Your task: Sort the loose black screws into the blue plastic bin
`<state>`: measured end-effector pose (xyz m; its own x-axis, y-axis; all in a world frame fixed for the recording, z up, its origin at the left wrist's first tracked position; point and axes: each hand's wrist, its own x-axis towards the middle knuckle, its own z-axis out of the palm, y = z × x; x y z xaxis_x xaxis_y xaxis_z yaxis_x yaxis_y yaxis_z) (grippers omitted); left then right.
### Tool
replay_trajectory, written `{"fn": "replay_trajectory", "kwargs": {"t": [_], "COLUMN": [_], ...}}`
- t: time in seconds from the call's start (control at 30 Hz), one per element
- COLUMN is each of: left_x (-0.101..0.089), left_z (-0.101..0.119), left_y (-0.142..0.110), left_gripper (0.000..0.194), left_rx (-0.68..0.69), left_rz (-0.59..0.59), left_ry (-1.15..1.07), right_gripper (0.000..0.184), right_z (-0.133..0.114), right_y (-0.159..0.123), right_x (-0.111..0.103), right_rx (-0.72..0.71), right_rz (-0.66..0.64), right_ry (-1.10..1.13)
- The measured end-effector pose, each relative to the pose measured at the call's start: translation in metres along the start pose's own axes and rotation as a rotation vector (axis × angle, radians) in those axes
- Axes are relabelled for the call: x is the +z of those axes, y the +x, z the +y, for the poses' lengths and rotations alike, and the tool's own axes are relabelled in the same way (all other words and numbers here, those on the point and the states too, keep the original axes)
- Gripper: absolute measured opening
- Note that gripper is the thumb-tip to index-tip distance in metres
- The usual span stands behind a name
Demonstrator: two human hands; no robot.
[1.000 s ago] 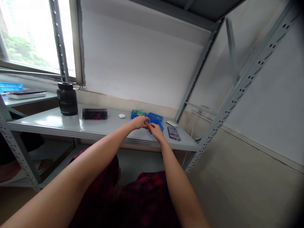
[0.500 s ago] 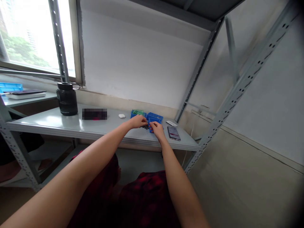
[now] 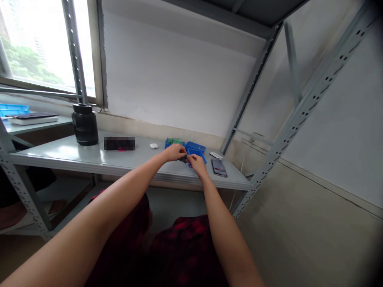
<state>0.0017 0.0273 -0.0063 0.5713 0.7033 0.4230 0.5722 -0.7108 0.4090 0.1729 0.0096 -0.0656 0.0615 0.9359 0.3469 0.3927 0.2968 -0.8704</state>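
My left hand (image 3: 175,152) is closed in a pinch at the front of the blue bins, its fingertips over a cluster of small dark pieces (image 3: 183,159). Close beside it, my right hand (image 3: 197,164) also pinches, fingertips almost meeting the left ones. Whatever either hand grips is too small to name. Behind the right hand lies a blue bin (image 3: 204,157), partly covered by that hand. Small orange-red bits (image 3: 189,164) show under the right fingers. Farther back stand a blue bin with green contents (image 3: 166,144) and another blue bin (image 3: 191,145) holding small pieces.
A phone (image 3: 219,167) and a white flat item (image 3: 216,155) lie to the right. Leftward on the grey shelf (image 3: 143,163) are a white case (image 3: 153,146), a blurred dark box (image 3: 119,143) and a black bottle (image 3: 85,125). A metal upright (image 3: 278,143) borders the right.
My right hand has shifted slightly down, its fingertips closer to the left hand's. More of the front blue bin shows behind it. The left hand stays nearly still.
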Motion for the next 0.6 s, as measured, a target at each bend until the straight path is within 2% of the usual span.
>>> {"fn": "replay_trajectory", "kwargs": {"t": [0.2,0.27,0.37,0.47,0.6], "left_x": [0.0,-0.001,-0.001,0.0,0.0], "left_z": [0.007,0.008,0.008,0.005,0.005], "left_y": [-0.001,-0.001,-0.001,-0.001,-0.003], "left_gripper": [0.018,0.018,0.018,0.019,0.025], "left_rx": [-0.021,-0.038,-0.054,-0.043,0.0], "left_rz": [0.051,0.061,0.055,-0.005,-0.121], "left_ry": [-0.015,-0.014,0.018,0.088,0.233], "right_gripper": [0.026,0.026,0.026,0.027,0.028], "right_z": [-0.009,-0.011,-0.01,-0.008,-0.006], "right_y": [-0.006,-0.007,-0.006,-0.003,-0.003], "right_x": [0.003,0.004,0.003,0.001,0.001], "right_rx": [-0.035,-0.045,-0.024,0.001,-0.01], "right_rz": [-0.131,-0.133,-0.064,0.024,-0.029], "right_ry": [0.069,0.065,0.071,0.107,0.092]}}
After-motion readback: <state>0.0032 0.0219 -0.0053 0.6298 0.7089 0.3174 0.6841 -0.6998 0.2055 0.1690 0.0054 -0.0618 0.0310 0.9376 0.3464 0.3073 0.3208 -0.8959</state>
